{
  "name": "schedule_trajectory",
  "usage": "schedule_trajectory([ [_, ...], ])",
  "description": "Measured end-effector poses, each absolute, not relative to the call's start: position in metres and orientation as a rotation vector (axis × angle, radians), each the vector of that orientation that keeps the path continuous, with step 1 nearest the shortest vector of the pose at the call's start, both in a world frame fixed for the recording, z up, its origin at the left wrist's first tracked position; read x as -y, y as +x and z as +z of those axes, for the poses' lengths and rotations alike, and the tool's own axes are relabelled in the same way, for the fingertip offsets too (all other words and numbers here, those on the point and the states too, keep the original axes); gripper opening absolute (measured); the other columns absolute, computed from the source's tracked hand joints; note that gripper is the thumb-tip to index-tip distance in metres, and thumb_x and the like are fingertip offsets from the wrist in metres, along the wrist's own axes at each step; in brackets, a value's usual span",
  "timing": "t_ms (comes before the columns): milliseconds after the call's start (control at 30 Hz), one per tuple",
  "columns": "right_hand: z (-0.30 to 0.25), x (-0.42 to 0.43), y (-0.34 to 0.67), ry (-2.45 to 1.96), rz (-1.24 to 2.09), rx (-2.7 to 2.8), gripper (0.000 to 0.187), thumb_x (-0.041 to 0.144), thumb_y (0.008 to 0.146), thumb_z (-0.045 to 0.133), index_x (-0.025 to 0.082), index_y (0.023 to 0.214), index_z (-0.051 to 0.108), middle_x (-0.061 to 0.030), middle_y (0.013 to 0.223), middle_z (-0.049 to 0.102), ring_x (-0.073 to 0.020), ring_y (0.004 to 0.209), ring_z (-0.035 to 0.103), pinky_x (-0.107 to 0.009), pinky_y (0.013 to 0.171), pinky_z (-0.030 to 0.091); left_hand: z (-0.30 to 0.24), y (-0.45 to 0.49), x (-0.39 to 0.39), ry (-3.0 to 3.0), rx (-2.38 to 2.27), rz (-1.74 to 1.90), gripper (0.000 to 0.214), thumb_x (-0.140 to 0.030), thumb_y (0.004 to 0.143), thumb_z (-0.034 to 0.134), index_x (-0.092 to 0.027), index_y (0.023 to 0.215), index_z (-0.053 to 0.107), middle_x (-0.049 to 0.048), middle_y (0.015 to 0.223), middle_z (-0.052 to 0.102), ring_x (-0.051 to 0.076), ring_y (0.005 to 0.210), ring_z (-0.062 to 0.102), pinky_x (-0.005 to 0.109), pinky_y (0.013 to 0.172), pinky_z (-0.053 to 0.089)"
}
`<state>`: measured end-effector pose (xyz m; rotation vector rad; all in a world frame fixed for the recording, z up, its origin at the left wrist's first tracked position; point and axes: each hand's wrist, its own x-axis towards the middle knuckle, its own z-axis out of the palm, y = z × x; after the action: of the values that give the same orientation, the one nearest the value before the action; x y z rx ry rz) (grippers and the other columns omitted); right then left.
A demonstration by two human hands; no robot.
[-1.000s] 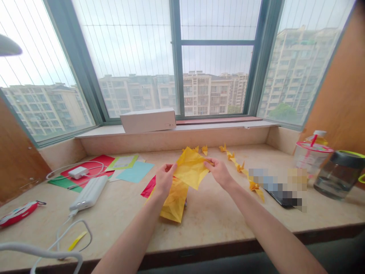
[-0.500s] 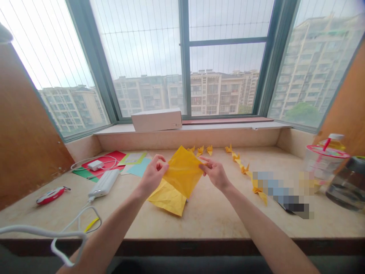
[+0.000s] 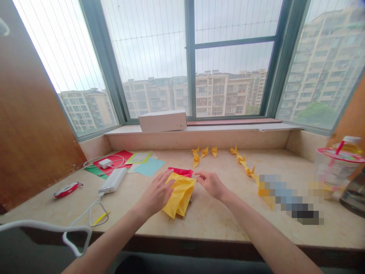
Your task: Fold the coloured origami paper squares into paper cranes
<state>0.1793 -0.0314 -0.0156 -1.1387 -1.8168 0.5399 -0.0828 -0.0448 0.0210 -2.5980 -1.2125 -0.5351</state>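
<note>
The fingers (image 3: 169,184) of the left hand (image 3: 155,196) lie open on a folded yellow paper (image 3: 179,197). The right hand (image 3: 211,185) is just beside it, loosely curled, holding nothing. The paper sits on a red paper sheet (image 3: 181,172), in the middle of the worktop (image 3: 222,220), and small yellow origami cranes (image 3: 203,152) lie behind it.

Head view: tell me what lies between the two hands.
In the head view, a folded yellow paper sheet lies between the left hand and the right hand, with a red paper sheet just beyond it.

Apartment home: stone windowsill desk (image 3: 216,224)
</note>
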Motion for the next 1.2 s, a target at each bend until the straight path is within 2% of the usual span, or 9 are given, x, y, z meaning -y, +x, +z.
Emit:
schedule_trajectory([
  [167, -0.018, 0.031, 0.181, -1.208, 0.477, 1.922, 0.03, 0.024, 0.089, 0.052, 0.018, 0.111, 0.072, -0.003, 0.07, 0.073, -0.0169, 0.06, 0.062, -0.026, 0.06, 0.044, 0.005, -0.064, 0.033, -2.83, 1.258, -0.24, 0.044, -0.041, 0.097, 0.039, -0.022, 0.133, 0.054, 0.0123, 0.14, 0.055, 0.028, 0.132, 0.048, 0.047, 0.112, 0.036],
  [333, -0.019, 0.031, 0.183, -1.235, 0.456, 1.948, 0.029, 0.025, 0.091, 0.051, 0.018, 0.109, 0.073, -0.0048, 0.076, 0.074, -0.0178, 0.065, 0.065, -0.027, 0.064, 0.045, -0.014, -0.06, 0.02, -2.887, 1.404, -0.055, 0.053, -0.04, 0.101, 0.022, -0.018, 0.145, 0.04, 0.0139, 0.152, 0.04, 0.03, 0.146, 0.025, 0.054, 0.115, 0.025],
  [467, -0.022, 0.032, 0.176, -1.209, 0.518, 1.945, 0.03, 0.027, 0.091, 0.053, 0.018, 0.114, 0.071, -0.0075, 0.087, 0.076, -0.0196, 0.073, 0.068, -0.029, 0.069, 0.049, -0.016, -0.06, 0.021, -2.922, 1.473, -0.017, 0.055, -0.042, 0.101, 0.022, -0.02, 0.15, 0.032, 0.0125, 0.158, 0.03, 0.03, 0.149, 0.016, 0.056, 0.116, 0.02],
  [567, -0.025, 0.034, 0.165, -1.141, 0.509, 1.943, 0.03, 0.027, 0.09, 0.055, 0.018, 0.115, 0.07, -0.0084, 0.095, 0.075, -0.0203, 0.082, 0.068, -0.032, 0.078, 0.051, -0.016, -0.052, 0.027, -2.843, 1.565, -0.141, 0.053, -0.041, 0.1, 0.026, -0.019, 0.147, 0.037, 0.0145, 0.155, 0.035, 0.03, 0.146, 0.025, 0.054, 0.117, 0.022],
  [700, -0.03, 0.036, 0.15, -1.091, 0.411, 1.937, 0.028, 0.026, 0.085, 0.064, 0.017, 0.111, 0.071, -0.0096, 0.102, 0.072, -0.0217, 0.091, 0.065, -0.035, 0.087, 0.049, -0.015, -0.039, 0.031, -2.726, 1.613, -0.359, 0.046, -0.035, 0.098, 0.032, -0.016, 0.135, 0.051, 0.0165, 0.144, 0.05, 0.031, 0.139, 0.039, 0.051, 0.115, 0.029],
  [867, -0.029, 0.037, 0.145, -1.162, 0.472, 1.851, 0.027, 0.012, 0.08, 0.062, 0.018, 0.105, 0.072, -0.0063, 0.096, 0.073, -0.0176, 0.079, 0.065, -0.031, 0.081, 0.051, -0.004, -0.043, 0.021, -2.661, 1.545, -0.67, 0.039, -0.029, 0.095, 0.037, -0.016, 0.125, 0.058, 0.0136, 0.134, 0.058, 0.028, 0.129, 0.049, 0.046, 0.111, 0.039],
  [1000, -0.026, 0.038, 0.147, -1.222, 0.525, 1.726, 0.019, 0.021, 0.083, 0.06, 0.015, 0.093, 0.074, -0.0081, 0.089, 0.074, -0.018, 0.071, 0.065, -0.03, 0.073, 0.053, 0.009, -0.063, 0.009, -2.582, 1.434, -0.756, 0.03, -0.028, 0.092, 0.044, -0.017, 0.113, 0.064, 0.0137, 0.131, 0.059, 0.029, 0.126, 0.052, 0.046, 0.11, 0.04],
  [1100, -0.024, 0.031, 0.147, -1.173, 0.575, 1.653, 0.025, 0.029, 0.086, 0.058, 0.014, 0.098, 0.075, -0.0101, 0.097, 0.074, -0.0185, 0.072, 0.067, -0.03, 0.072, 0.055, 0.015, -0.073, 0.001, -2.571, 1.391, -0.753, 0.028, -0.028, 0.094, 0.042, -0.019, 0.107, 0.065, 0.0118, 0.127, 0.061, 0.027, 0.121, 0.056, 0.043, 0.106, 0.043],
  [1200, -0.022, 0.015, 0.143, -1.162, 0.617, 1.66, 0.031, 0.029, 0.087, 0.057, 0.013, 0.108, 0.072, -0.0112, 0.107, 0.074, -0.0211, 0.085, 0.07, -0.033, 0.079, 0.057, 0.016, -0.076, -0.006, -2.58, 1.374, -0.706, 0.028, -0.027, 0.095, 0.042, -0.02, 0.111, 0.063, 0.0106, 0.129, 0.061, 0.025, 0.122, 0.055, 0.039, 0.106, 0.042],
])
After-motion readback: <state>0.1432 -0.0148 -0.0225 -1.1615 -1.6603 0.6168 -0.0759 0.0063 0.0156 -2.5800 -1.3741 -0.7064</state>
